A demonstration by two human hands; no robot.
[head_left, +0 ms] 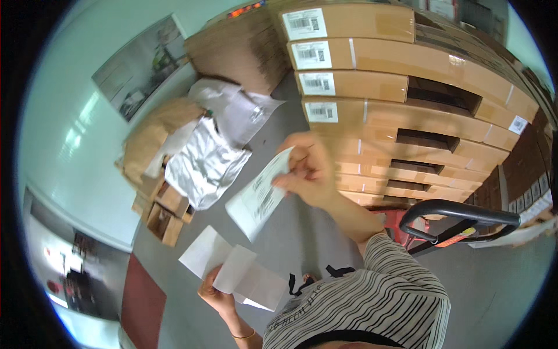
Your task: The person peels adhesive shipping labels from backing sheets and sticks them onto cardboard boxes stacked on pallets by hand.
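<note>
Grey concrete floor (302,227) runs between a tall stack of brown cartons (407,110) with white rectangular labels on their ends and a smaller pallet (165,215) heaped with silver foil bags (203,163). Below the cartons stands a red pallet jack with a black handle (459,212). Right hand (308,171) pinches a printed label sheet (258,195); left hand (215,294), lower down, grips white backing papers (232,267).
</note>
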